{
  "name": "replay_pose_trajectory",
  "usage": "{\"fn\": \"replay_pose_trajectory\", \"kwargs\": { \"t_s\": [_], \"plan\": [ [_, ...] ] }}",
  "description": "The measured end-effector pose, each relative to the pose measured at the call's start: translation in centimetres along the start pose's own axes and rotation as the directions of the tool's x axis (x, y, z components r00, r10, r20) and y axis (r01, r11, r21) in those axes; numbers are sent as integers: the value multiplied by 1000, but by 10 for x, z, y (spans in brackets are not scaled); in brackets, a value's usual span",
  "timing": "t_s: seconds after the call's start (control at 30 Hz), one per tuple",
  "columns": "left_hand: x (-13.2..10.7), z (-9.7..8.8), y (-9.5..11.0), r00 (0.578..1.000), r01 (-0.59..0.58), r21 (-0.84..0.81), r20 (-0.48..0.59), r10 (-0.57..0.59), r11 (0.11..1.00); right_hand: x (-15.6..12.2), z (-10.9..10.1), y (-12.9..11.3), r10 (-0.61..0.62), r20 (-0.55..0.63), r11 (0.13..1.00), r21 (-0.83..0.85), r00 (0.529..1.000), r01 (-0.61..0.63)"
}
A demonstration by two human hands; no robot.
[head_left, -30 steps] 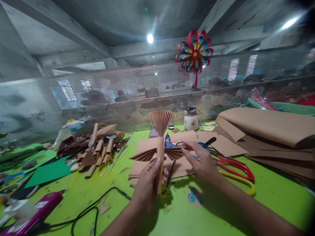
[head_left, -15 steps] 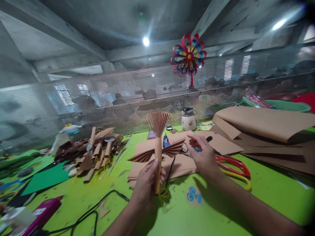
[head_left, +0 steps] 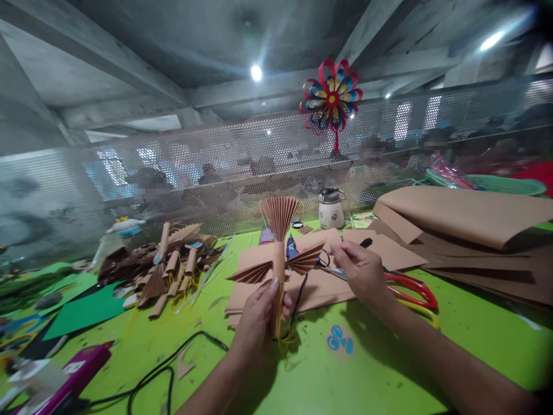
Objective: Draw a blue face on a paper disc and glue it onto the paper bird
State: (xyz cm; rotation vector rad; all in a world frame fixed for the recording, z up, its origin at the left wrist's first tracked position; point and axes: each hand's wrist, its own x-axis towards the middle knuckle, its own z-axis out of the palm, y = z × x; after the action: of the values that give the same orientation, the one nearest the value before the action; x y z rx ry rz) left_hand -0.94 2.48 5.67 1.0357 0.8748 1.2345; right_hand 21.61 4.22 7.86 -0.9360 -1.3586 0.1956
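My left hand (head_left: 258,308) is wrapped round the lower end of a brown paper figure (head_left: 279,262), a rolled tube with a pleated fan on top and a pleated wing on each side. Yellow string hangs from its bottom. To the right of the wing my right hand (head_left: 360,268) is closed in a pinch; whatever lies between the fingertips is too small to make out. Under and beside that hand are scissors (head_left: 417,290) with red handles. A stack of brown paper (head_left: 248,294) lies behind the figure.
At the left is a pile of similar paper figures (head_left: 177,276) with yellow strings. A purple power strip (head_left: 82,369) and black cable lie front left. A bottle (head_left: 330,210) stands at the back, near a perforated metal screen (head_left: 228,167). Large brown sheets (head_left: 466,216) cover the right side.
My right hand has moved slightly right, and its fingers have gone from spread to pinched together. The left hand still holds the paper figure almost in place.
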Motion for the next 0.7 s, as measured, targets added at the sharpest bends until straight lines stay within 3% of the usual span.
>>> {"fn": "replay_pose_trajectory", "kwargs": {
  "t_s": [0.33,0.53,0.7],
  "plan": [
    [-7,4,7,996,72,-56,61,-68,996,-8,4,-8,52,92,998,32,994,-55],
    [-8,7,9,998,48,-43,52,-46,998,-11,7,-5,118,80,992,43,990,-122],
    [-9,10,11,998,3,-37,63,-1,999,-21,19,0,164,175,982,62,971,-177]
  ]
}}
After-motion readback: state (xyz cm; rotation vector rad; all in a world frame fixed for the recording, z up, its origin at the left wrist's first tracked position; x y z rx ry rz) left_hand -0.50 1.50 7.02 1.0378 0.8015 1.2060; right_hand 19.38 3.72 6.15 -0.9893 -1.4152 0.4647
